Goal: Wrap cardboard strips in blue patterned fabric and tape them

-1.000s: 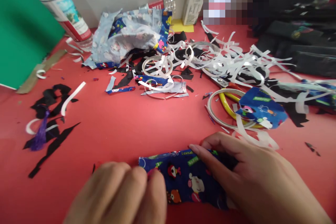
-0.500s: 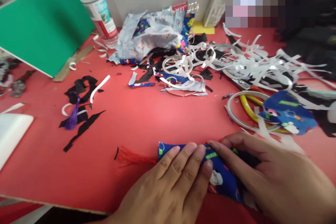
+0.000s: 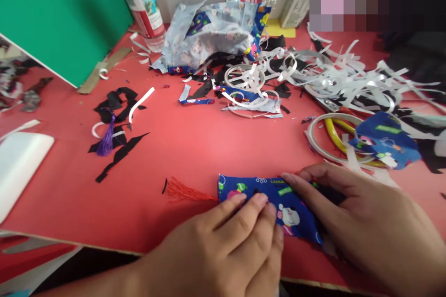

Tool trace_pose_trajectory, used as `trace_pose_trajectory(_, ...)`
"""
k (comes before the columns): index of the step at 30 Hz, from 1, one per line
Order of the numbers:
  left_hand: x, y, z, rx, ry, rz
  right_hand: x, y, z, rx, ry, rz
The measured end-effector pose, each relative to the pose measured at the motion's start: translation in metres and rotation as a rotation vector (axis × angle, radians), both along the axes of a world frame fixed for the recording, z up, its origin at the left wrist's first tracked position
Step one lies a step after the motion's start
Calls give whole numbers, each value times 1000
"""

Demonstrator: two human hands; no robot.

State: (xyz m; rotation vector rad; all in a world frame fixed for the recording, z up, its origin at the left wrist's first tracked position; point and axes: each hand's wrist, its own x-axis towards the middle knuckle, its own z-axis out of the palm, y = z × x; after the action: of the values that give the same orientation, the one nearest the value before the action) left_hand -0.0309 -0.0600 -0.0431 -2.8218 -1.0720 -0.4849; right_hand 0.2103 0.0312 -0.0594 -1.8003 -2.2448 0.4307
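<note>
A small blue cartoon-print fabric piece (image 3: pixel 278 197) lies flat near the front edge of the red table (image 3: pixel 195 148). A red tassel (image 3: pixel 184 191) sticks out from its left end. My left hand (image 3: pixel 226 246) rests on the fabric's left part, fingers held together and pressing down flat. My right hand (image 3: pixel 362 222) lies over the right part, fingers stretched along the top edge and pressing it to the table.
A roll of double-sided tape (image 3: pixel 325 141) and yellow-handled scissors (image 3: pixel 334 137) sit behind my right hand, half under a blue scrap (image 3: pixel 385 146). White paper strips (image 3: pixel 344 79), black scraps and a purple tassel (image 3: pixel 106 137), a water bottle (image 3: pixel 142 0) and green board (image 3: pixel 66 14) stand further back.
My left hand went from a curled fist to flat fingers on the fabric. The red tassel came into sight. The view shifted left and back, revealing the table's front edge.
</note>
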Motion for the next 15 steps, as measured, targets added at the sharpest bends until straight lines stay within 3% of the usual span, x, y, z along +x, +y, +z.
trace_pose_trajectory(4, -32, 10, 7, -114, -154, 90, 7, 1, 2, 61, 39, 108)
trace_pose_trajectory(7, -53, 17, 6, -242, -181, 141, 7, -5, 9, 334, 100, 184)
trace_pose_trajectory(9, -59, 18, 4, -257, -208, 131, 2, -13, 13, 468, 130, 370)
trace_pose_trajectory(12, -60, 15, 1, -206, -249, 35, -15, -30, 15, 364, 237, 658)
trace_pose_trajectory(15, -61, 9, -3, -163, -236, -30, -31, -38, 12, 298, 302, 770)
